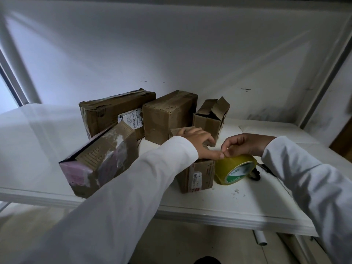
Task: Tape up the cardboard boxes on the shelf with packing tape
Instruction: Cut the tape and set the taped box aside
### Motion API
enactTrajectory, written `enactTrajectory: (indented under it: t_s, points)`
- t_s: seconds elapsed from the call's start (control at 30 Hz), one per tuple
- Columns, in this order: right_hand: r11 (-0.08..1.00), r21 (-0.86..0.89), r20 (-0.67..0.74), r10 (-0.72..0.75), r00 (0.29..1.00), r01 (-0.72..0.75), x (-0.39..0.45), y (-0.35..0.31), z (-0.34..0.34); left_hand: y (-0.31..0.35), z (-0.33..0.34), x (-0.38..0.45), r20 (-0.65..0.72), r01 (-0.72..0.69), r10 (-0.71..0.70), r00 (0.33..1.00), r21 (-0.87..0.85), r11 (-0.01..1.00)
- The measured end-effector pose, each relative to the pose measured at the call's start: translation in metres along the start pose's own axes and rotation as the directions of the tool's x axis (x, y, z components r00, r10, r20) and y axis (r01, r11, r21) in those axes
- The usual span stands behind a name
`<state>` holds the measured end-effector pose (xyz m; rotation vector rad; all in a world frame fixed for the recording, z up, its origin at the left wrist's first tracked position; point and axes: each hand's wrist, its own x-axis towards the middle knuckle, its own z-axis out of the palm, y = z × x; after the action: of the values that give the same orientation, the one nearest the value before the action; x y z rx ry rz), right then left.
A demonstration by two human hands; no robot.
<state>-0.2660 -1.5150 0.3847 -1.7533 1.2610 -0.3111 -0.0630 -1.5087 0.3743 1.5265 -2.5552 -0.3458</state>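
I am looking down at a white shelf [247, 202] where both my hands are working at the front box. My left hand [198, 143] is lying flat on top of the small cardboard box [196, 176], fingers spread and fairly straight, the thumb reaching to the box's right top edge. My right hand [242, 145] is pinching the loose end of the tape right where it is meeting my left thumb, fingertips curled tightly together. The yellow packing tape roll [235, 171] is resting on the shelf just beside the box's right side, directly under my right hand, its green and white core label facing me. A dark object [255, 173] is sitting just behind the roll; I cannot tell what it is.

Behind my left hand, three more boxes are standing along the back: a long box with a shipping label [114, 113], a squarish box [167, 113] touching it, and a small box with torn open flaps [211, 117] on the right. A larger box with pink patches [99, 161] is leaning tilted at the front left, beside my left sleeve [123, 206]. My right sleeve [308, 178] is also white.
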Motion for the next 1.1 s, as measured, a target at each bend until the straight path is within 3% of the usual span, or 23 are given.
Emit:
enactTrajectory:
  t_s: [0.13,0.23,0.47,0.67,0.87,1.03,1.1]
  points:
    - [0.992,0.117,-0.11,-0.032,0.993,0.044,-0.016,0.025,-0.012,0.0,0.003,-0.002,0.003,-0.018,0.018,1.0,-0.053,0.998]
    - [0.98,0.171,-0.193,-0.066,0.979,0.1,-0.024,0.035,-0.006,0.005,0.001,-0.003,0.047,-0.01,0.009,0.999,0.006,1.0]
    - [0.986,0.138,-0.333,-0.038,0.942,0.088,-0.024,0.016,0.018,0.042,0.001,0.005,0.17,0.206,-0.259,0.951,0.279,0.938]
    - [0.987,0.154,-0.419,0.025,0.907,0.044,-0.024,0.006,0.029,0.047,0.004,0.0,0.094,0.315,-0.342,0.935,0.225,0.922]
    - [0.995,0.1,-0.458,0.02,0.889,0.029,-0.024,0.003,0.033,0.036,-0.026,-0.024,0.174,0.562,-0.568,0.805,0.086,0.823]
    - [0.99,0.139,-0.471,0.037,0.881,0.033,-0.028,0.002,0.031,0.01,-0.03,-0.028,0.194,0.537,-0.525,0.829,-0.013,0.843]
    - [0.992,0.127,-0.472,0.041,0.881,0.022,-0.028,0.002,0.032,-0.006,-0.03,-0.028,0.201,0.547,-0.518,0.832,-0.136,0.826]
